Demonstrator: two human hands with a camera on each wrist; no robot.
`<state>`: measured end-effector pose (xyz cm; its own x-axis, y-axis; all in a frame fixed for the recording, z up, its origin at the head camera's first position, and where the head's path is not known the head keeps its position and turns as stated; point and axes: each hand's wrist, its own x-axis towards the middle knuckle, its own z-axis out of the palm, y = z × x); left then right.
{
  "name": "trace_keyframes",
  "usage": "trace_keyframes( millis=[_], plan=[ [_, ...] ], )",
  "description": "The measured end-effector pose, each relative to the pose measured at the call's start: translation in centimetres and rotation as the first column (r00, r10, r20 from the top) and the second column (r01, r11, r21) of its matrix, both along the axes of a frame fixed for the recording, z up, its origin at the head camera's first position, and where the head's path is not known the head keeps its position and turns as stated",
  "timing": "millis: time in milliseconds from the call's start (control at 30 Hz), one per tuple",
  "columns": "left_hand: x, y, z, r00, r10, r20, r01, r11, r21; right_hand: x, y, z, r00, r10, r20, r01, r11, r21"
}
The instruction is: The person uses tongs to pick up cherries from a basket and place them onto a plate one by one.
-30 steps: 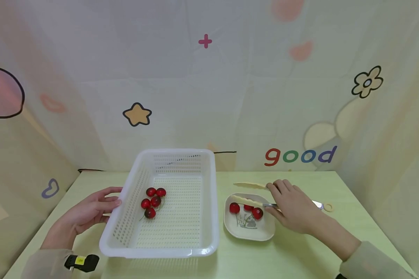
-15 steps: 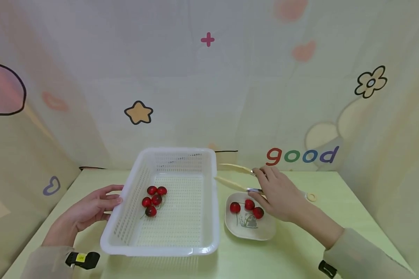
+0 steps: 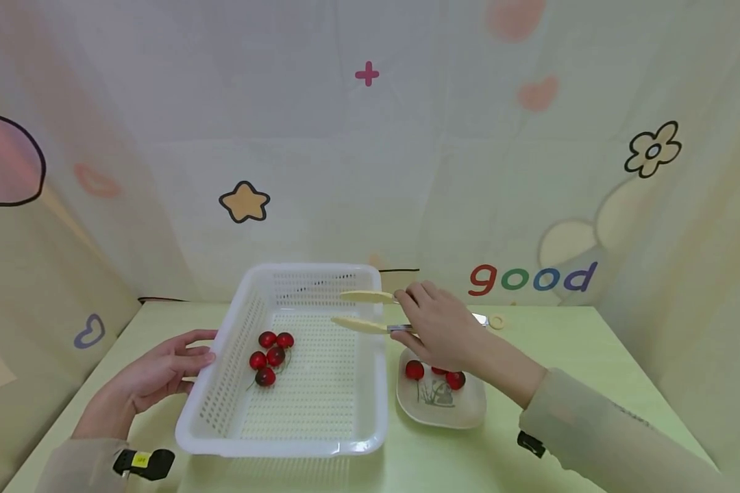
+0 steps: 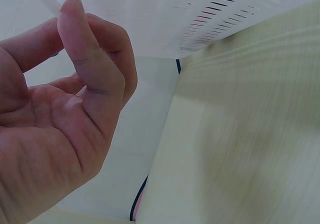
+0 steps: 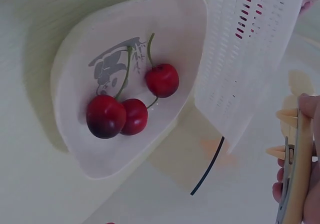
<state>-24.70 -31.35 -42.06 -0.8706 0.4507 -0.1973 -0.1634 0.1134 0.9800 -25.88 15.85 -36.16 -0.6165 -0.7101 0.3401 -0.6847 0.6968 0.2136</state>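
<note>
My left hand (image 3: 163,370) grips the left rim of a white plastic basket (image 3: 370,383), its fingers bent at the rim in the left wrist view. Several dark red cherries (image 3: 275,356) with stems lie in the basket's left half. A pair of tongs (image 3: 360,324) with cream tips and metal arms is held in my right hand (image 3: 440,325). The tong tips stand apart over the basket's right side, with nothing between them. To the right, three more cherries (image 5: 162,80) lie in a small white dish (image 5: 75,49), partly covered by my right hand and wrist in the head view.
A pale green-yellow table (image 3: 592,397) bears the basket and the dish, which stand close side by side. Behind and at both sides hangs a light curtain (image 3: 321,171) with printed shapes and the word "good".
My right hand has carried the tongs leftward from over the dish to over the basket's right side. The left hand, basket and cherries have stayed in place.
</note>
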Motion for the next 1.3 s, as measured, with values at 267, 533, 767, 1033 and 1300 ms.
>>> trace_keyframes(
  millis=[267,533,767,1033,1300],
  plan=[
    [0.0,-0.1,-0.1,1.000,-0.021,-0.009,0.021,1.000,0.017,-1.4,-2.9,0.9,0.998,-0.023,0.058,0.015,0.992,0.128],
    [0.0,0.0,-0.1,1.000,-0.020,0.000,0.020,1.000,0.019,-1.7,-5.9,0.4,0.996,-0.039,0.085,0.015,0.964,0.267],
    [-0.1,0.2,0.1,1.000,-0.022,-0.016,0.022,1.000,0.007,-1.4,-8.0,-0.1,0.996,-0.006,0.086,-0.022,0.946,0.322],
    [-0.1,0.2,0.3,1.000,-0.020,-0.008,0.020,1.000,0.004,-0.9,-10.2,-0.8,0.993,0.025,0.115,-0.065,0.931,0.358],
    [0.1,0.0,0.3,1.000,-0.022,-0.004,0.022,1.000,0.009,-0.4,-12.1,-2.0,0.992,0.042,0.122,-0.088,0.911,0.402]
  ],
)
